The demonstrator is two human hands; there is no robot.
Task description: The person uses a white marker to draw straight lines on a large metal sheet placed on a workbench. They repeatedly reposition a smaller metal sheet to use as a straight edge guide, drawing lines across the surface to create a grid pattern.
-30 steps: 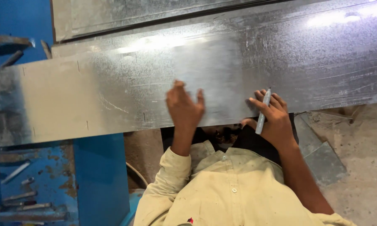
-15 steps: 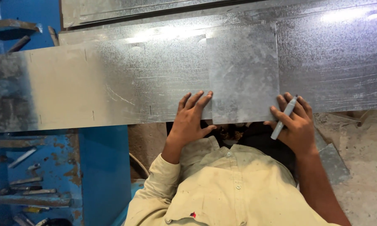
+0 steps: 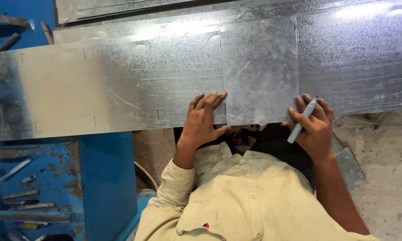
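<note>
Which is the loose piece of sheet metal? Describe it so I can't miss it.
Start at the long metal strip across the bench. Between the left hand and the right hand, which holds a marker, lies the small sheet: squarer, duller, edges outlined.

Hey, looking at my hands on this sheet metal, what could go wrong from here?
The left hand and right hand are bare and grip the near edge of the smaller metal sheet, so a sharp edge might cut fingers. That sheet lies loose on the long sheet and may slide. The marker looks loosely held and might drop.
</note>
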